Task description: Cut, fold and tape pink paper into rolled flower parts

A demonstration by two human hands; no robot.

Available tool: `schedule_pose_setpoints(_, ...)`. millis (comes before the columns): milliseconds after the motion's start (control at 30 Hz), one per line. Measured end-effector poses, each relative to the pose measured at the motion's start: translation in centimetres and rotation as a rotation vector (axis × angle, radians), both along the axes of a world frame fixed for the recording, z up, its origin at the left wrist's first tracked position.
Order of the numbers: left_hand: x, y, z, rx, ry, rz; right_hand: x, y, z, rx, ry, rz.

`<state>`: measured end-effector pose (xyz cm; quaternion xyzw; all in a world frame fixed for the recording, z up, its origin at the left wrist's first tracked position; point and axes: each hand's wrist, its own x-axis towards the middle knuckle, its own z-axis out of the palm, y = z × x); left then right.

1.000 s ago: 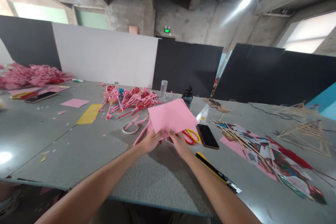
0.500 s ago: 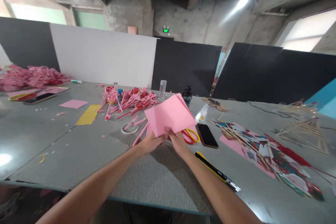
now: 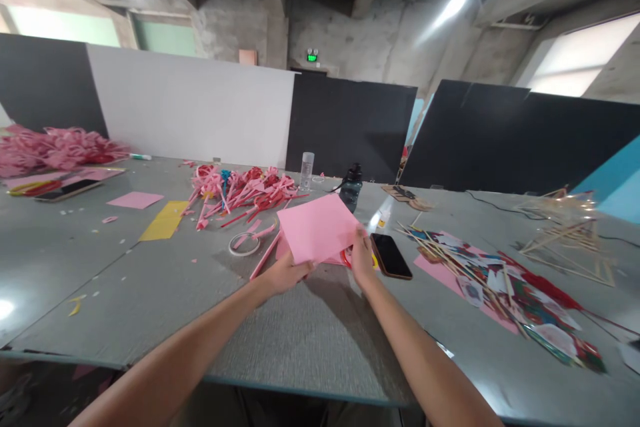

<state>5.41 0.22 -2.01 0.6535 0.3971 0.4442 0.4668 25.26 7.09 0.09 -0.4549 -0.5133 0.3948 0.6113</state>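
— Two hands on one pink sheet (image 3: 317,227): left hand (image 3: 286,273) has its fingers pinching the near corner, right hand (image 3: 361,259) grips the right edge.

— Where does it sit?

— Lifted just above the bench (image 3: 300,340), over the scissors (image 3: 347,257), beside the phone (image 3: 391,256).

— Advice?

— Probably keep the edges matched and the sheet taut before pressing any crease.

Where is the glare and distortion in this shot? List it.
Head view: ceiling lights flare white at the top; a bright glare patch sits on the grey table at its far left edge; wide-angle lens bows the partition panels and table edges; the pink paper sheet, held by the left hand and right hand, shadows the tabletop below.
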Motion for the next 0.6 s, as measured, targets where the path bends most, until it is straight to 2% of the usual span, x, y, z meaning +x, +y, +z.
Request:
schedule_pose_setpoints(300,-0.12,0.05,0.12,0.054,0.028,-0.011,0.30,0.43,0.09,0.005,0.020,-0.092)
schedule_pose_setpoints(600,-0.21,0.32,-0.44,0.068,0.005,-0.001,-0.47,-0.14,0.25,-0.004,-0.062,0.087)
